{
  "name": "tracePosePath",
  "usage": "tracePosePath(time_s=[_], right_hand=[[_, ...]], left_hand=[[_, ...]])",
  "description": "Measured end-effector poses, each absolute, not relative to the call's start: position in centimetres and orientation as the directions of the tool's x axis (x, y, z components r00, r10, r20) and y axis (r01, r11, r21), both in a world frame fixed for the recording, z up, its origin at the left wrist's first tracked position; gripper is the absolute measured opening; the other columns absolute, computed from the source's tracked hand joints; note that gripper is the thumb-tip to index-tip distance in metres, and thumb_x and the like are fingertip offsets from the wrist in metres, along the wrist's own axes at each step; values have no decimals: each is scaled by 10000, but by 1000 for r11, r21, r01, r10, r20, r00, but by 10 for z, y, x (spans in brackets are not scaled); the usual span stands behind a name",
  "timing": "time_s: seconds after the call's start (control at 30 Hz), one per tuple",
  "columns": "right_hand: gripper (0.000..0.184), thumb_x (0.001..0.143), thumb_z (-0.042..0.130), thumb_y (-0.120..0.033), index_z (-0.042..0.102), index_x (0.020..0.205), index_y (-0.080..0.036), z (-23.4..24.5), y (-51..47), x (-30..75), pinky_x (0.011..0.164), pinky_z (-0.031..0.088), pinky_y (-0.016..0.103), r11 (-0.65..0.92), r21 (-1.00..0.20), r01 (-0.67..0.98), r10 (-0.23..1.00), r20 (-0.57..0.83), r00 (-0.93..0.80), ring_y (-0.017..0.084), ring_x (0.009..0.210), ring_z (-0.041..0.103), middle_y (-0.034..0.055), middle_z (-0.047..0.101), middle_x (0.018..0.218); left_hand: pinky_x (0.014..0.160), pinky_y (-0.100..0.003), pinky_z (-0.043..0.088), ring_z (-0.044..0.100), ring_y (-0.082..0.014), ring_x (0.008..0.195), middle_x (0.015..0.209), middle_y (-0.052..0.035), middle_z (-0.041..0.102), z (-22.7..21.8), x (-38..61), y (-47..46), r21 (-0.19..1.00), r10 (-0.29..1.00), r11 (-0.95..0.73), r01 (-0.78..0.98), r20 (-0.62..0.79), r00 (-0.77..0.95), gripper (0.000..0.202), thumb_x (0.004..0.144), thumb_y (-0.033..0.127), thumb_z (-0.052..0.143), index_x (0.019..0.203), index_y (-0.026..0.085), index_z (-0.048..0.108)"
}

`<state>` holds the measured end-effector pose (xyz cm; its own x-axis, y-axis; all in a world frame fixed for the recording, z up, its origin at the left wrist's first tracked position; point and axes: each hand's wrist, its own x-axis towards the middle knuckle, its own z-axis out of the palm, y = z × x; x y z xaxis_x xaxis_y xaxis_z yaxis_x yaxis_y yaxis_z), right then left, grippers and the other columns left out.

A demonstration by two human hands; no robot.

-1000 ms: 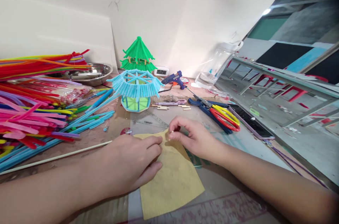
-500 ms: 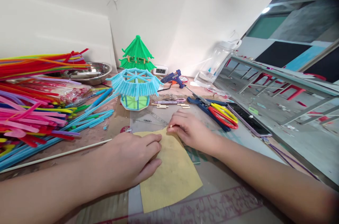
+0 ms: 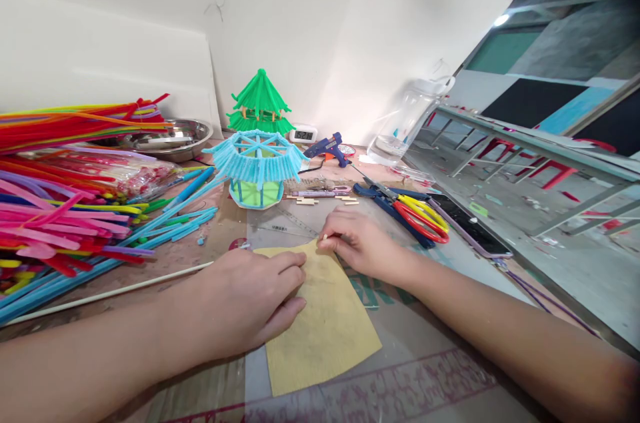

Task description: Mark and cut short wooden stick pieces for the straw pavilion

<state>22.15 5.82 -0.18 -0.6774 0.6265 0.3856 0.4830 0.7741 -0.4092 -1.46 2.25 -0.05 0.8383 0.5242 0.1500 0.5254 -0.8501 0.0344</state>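
Note:
A yellow-brown sheet of sandpaper (image 3: pixel 325 330) lies flat on the table in front of me. My left hand (image 3: pixel 245 303) rests on its left part, fingers lying flat and pressing it down. My right hand (image 3: pixel 357 243) is at the sheet's far corner, fingers pinched on a small pale wooden stick (image 3: pixel 325 236) whose tip touches the sheet. A blue pipe-cleaner pavilion (image 3: pixel 256 166) stands just beyond, and a green pavilion (image 3: pixel 260 105) stands behind it.
Heaps of coloured pipe cleaners (image 3: pixel 65 196) fill the left side, with a long wooden skewer (image 3: pixel 110 293) before them. A metal bowl (image 3: pixel 167 136), blue glue gun (image 3: pixel 327 146), scissors (image 3: pixel 415 213), a phone (image 3: pixel 470 226) and a clear jar (image 3: pixel 410 120) lie beyond. White boards stand behind.
My right hand has lowered from above the sheet's corner down to the sheet with the small stick. The left hand has stayed on the sheet.

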Motion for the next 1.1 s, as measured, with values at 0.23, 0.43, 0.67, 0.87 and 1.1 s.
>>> tracePosePath(time_s=[0.23,0.43,0.67,0.87,1.1], right_hand=[[174,922,592,-187,597,748,-183,1,56,221,662,404,280,767,-442,466,626,355,-694,177,729,538,27,605,703],[165,926,597,-196,596,762,-183,4,54,220,668,416,278,774,-497,393,581,313,-751,175,739,549,26,621,708],[153,946,558,-181,582,794,-183,4,53,222,695,401,299,817,-421,394,543,328,-773,178,734,535,30,620,719],[161,946,534,-168,579,791,-183,4,51,222,674,393,307,823,-353,445,557,348,-754,192,737,522,46,614,725],[179,921,582,-225,618,752,-179,0,64,226,659,389,303,674,-512,533,729,343,-592,187,721,531,40,601,719]], left_hand=[[612,-378,524,703,-221,840,1215,-49,658,-1,-14,23,27,524,-850,526,157,837,260,987,324,370,1066,213,592],[608,-357,525,705,-212,837,1187,-43,672,-2,-15,24,35,521,-851,523,162,838,244,984,317,379,1024,207,594],[599,-348,527,706,-207,795,1184,-54,679,0,-14,24,25,525,-848,530,179,832,232,976,311,407,1013,200,607],[608,-333,530,712,-205,821,1207,-62,677,1,-14,24,21,530,-844,535,181,829,237,966,307,421,1017,189,620],[634,-388,558,718,-224,867,1307,-25,634,-1,-15,25,19,548,-833,552,157,822,272,975,332,399,1098,210,610]])
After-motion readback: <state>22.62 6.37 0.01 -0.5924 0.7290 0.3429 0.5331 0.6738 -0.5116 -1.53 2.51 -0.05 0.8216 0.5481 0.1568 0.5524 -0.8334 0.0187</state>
